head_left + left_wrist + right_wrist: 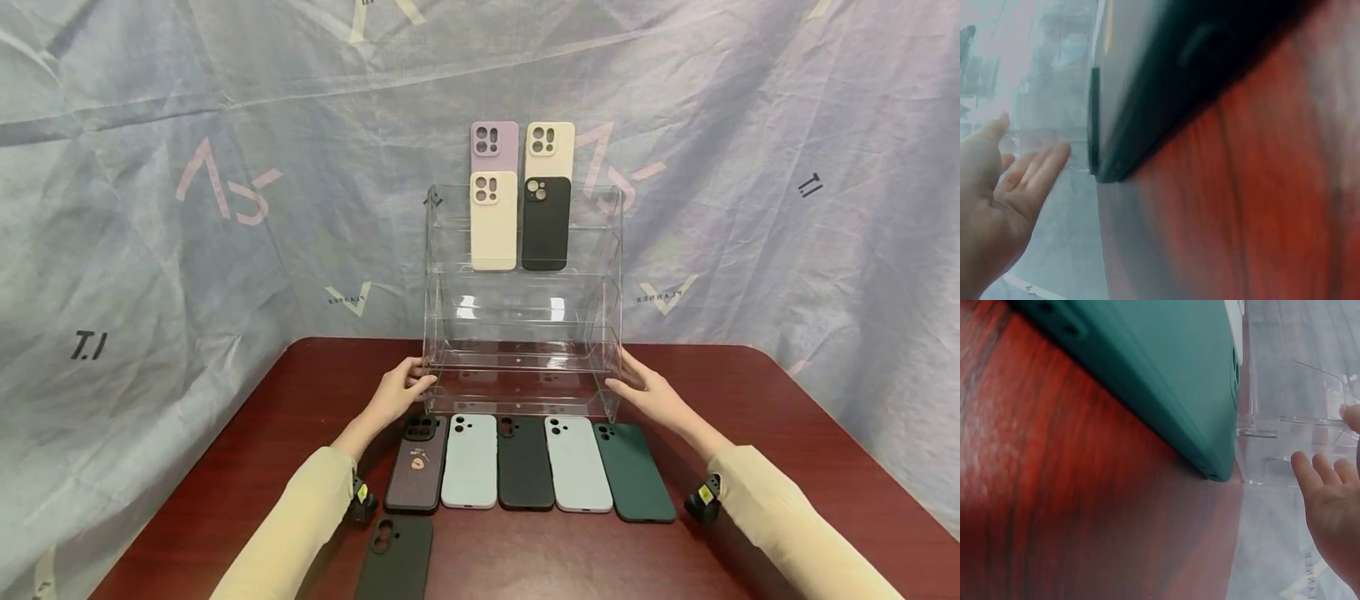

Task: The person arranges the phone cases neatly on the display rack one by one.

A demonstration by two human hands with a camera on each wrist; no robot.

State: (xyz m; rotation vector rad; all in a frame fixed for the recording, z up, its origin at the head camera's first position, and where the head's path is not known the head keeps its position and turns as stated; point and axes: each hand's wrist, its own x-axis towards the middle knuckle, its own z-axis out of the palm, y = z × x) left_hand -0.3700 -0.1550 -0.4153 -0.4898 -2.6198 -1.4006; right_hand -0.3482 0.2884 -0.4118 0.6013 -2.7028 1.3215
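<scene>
A clear acrylic tiered display stand point(517, 360) stands on the table between the two hands. My left hand point(393, 392) is at its lower left side, thumb near the front edge, fingers fairly straight. At the lower right side is my right hand point(651, 398), its fingers extended along the clear wall in the right wrist view. On the upper tiers sit a purple phone case point(506, 150), a cream phone case point(558, 154), another cream phone case point(493, 233) and a black phone case point(547, 233).
Before the stand lie a dark printed case point(415, 483), a pale mint case point(471, 471), a black case point(525, 471), a whitish case point(579, 467) and a green case point(640, 479). A dark case point(397, 562) lies nearer. Grey cloth point(225, 333) hangs behind the table point(315, 367).
</scene>
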